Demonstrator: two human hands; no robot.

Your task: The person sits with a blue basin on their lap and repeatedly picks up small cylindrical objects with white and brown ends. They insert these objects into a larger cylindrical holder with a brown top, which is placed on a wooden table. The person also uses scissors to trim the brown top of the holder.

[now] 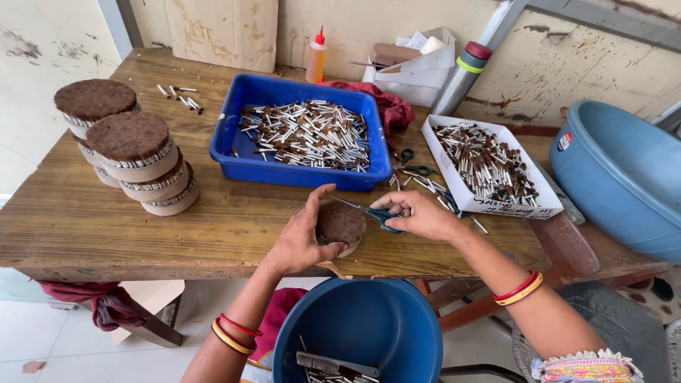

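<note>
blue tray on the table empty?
No, the blue tray holds a heap of small brown-tipped silver tubes across most of its floor.

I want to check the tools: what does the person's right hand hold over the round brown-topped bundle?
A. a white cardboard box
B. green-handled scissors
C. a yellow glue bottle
B: the right hand grips green-handled scissors, blades over the round brown-topped bundle held by the left hand.
</note>
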